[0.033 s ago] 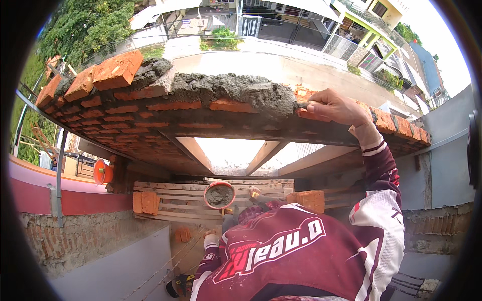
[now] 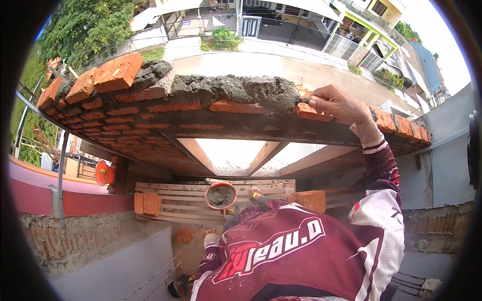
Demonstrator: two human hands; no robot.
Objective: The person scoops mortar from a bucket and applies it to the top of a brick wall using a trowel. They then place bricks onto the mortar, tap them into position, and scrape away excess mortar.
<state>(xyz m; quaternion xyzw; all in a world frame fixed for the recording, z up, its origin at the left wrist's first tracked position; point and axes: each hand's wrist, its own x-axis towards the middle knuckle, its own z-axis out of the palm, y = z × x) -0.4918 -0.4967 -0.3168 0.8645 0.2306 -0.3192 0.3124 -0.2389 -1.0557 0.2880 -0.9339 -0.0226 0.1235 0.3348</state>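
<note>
My right hand (image 2: 337,104) reaches up to the top of the brick wall (image 2: 113,121), its fingers closed round what looks like a trowel (image 2: 305,99). Only a short grey part shows beside the fingers; I cannot tell a blade from the mortar. Just left of it lies the rough end of a thick wet mortar bed (image 2: 231,90), spread along the top course. Orange bricks (image 2: 118,71) stand tilted at the wall's left end. Low in the view, my left hand (image 2: 211,232) shows small beside my body, its fingers too unclear to read.
A round bucket (image 2: 221,195) of mortar stands on wooden slats (image 2: 175,195) below. Bricks lie on the slats at the left (image 2: 151,203) and right (image 2: 312,200). More bricks (image 2: 385,120) line the wall's right end. Beyond the wall lies a street (image 2: 236,65).
The whole view has shifted very slightly. My right hand stays closed at the right end of the mortar bed, with barely any movement.
</note>
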